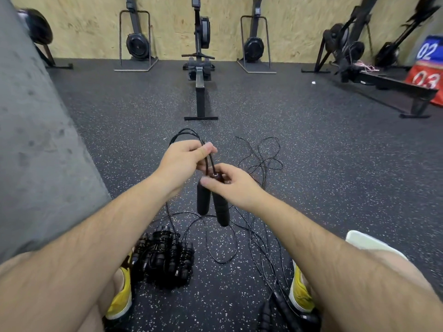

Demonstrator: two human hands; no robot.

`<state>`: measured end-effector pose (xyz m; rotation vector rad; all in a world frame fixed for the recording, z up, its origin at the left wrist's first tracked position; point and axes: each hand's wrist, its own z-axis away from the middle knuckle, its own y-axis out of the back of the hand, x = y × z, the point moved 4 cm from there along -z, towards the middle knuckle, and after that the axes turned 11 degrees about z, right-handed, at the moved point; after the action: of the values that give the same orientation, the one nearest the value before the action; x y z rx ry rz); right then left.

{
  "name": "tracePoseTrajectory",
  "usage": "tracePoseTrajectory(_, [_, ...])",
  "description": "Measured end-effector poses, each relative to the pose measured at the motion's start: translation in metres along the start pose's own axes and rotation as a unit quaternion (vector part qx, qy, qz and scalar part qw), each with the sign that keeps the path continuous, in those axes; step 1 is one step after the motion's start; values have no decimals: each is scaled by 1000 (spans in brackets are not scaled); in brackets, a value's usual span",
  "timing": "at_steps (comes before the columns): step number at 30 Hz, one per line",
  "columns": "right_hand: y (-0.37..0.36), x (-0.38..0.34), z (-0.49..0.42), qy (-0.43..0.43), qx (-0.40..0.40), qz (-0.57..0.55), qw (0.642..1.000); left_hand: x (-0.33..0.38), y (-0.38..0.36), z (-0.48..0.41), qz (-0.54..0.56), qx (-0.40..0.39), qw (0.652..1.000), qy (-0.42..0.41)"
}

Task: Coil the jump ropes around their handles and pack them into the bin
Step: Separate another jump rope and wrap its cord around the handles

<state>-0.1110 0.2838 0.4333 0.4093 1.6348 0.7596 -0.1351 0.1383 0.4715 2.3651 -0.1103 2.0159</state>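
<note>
Handles (203, 200), black and side by side, hang from the right grip (233, 185), which holds their tops, while the left grip (184, 161) pinches the rope (211, 162) just above them.

matt black handles (212, 204), speckled rubber floor (311, 152)

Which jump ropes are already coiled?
The black pile beside the left shoe, cords wound round handles; the held rope and the floor cords trail loose.
</note>
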Motion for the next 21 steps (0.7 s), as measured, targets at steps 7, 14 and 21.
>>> tracePoseTrajectory(7, [-22,12,-1,-48,21,-34,998,1,11,-7,122,17,991,46])
tracePoseTrajectory(14, [2,4,-9,-34,-48,74,996,21,36,5,-565,72,810,-137])
tracePoseTrajectory(21, [11,-18,-10,30,-77,152,985,-8,-9,32,-632,-214,680,-305])
